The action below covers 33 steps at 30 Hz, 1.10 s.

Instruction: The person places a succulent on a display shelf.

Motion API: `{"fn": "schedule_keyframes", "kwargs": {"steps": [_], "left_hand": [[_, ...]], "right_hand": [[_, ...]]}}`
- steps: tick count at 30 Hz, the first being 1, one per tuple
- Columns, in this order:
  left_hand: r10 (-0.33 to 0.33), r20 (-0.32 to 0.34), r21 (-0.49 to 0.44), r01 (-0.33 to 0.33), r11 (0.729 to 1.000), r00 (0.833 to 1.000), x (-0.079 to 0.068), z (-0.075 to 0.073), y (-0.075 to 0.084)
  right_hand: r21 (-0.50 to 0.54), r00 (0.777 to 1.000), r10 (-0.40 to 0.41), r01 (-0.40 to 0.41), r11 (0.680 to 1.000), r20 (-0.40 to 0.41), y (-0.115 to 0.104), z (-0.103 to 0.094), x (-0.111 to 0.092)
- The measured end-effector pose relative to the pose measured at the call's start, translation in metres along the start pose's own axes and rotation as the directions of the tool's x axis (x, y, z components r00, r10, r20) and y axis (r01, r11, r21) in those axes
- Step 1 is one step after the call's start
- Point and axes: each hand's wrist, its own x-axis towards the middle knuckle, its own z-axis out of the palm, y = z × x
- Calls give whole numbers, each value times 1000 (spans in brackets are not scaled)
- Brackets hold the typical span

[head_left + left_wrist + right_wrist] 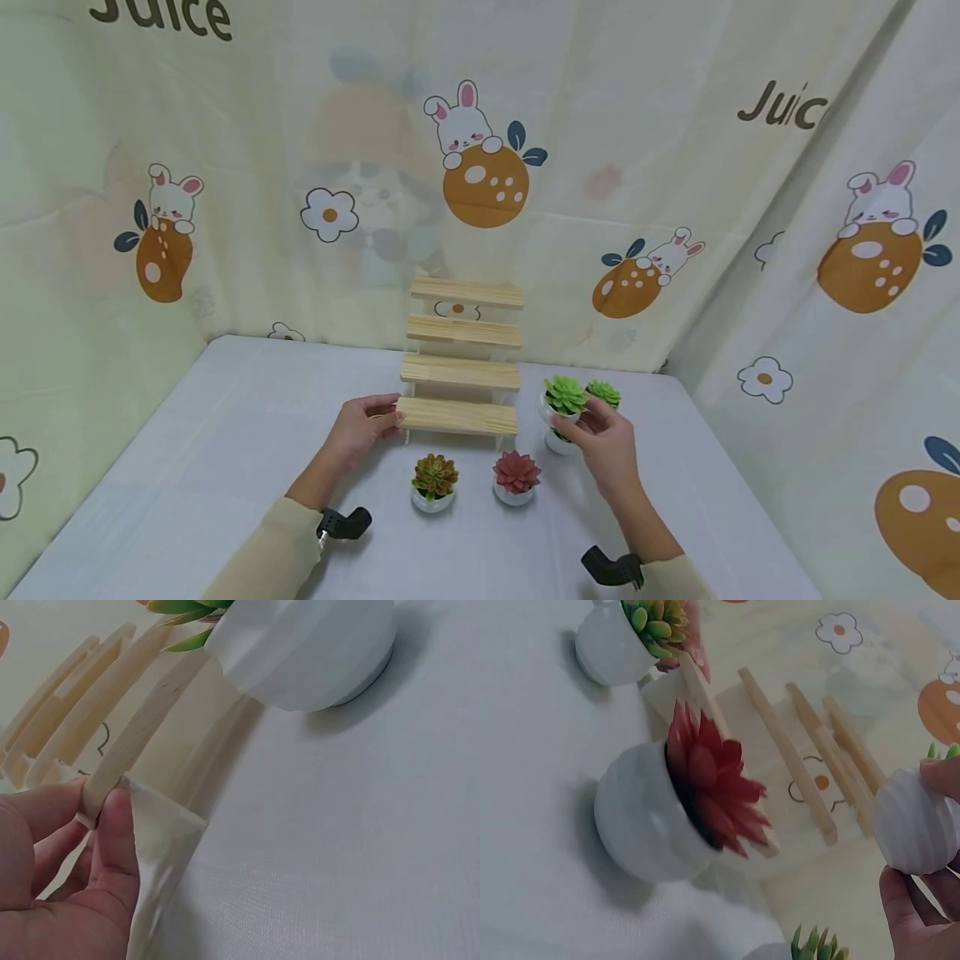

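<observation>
My left hand pinches the left end of the lowest step of a wooden tiered stand; the left wrist view shows thumb and fingers on that step end. My right hand holds a potted green succulent above the table, right of the stand. In the right wrist view, fingers grip its ribbed white pot. Behind it are another green succulent, partly hidden by the hand, and a white pot. In front of the stand sit a brownish-green succulent and a red succulent, both in white pots.
A white cloth covers the table. A printed curtain hangs behind the table and along its sides, close to the back of the stand. Each wrist wears a black device.
</observation>
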Motion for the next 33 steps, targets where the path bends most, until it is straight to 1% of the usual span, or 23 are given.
{"fn": "schedule_keyframes", "kwargs": {"steps": [8, 12, 17, 26, 33], "left_hand": [[8, -8, 3, -8, 1000, 1000, 1, 1, -1], [1, -10, 4, -1, 1000, 1000, 0, 2, 0], [-13, -15, -1, 13, 1000, 1000, -2, 2, 2], [-18, -14, -13, 18, 1000, 1000, -3, 1, 1], [-13, -5, -31, 13, 999, 1000, -4, 1, 2]], "right_hand": [[-1, 998, -25, 26, 1000, 62, -15, 15, 10], [28, 995, -48, 46, 999, 84, -24, 24, 16], [56, 988, -83, 76, 996, 129, -31, 36, 24], [62, 981, -92, 83, 995, 168, -42, 56, 36], [99, 970, -132, 114, 989, 206, -52, 70, 45]]}}
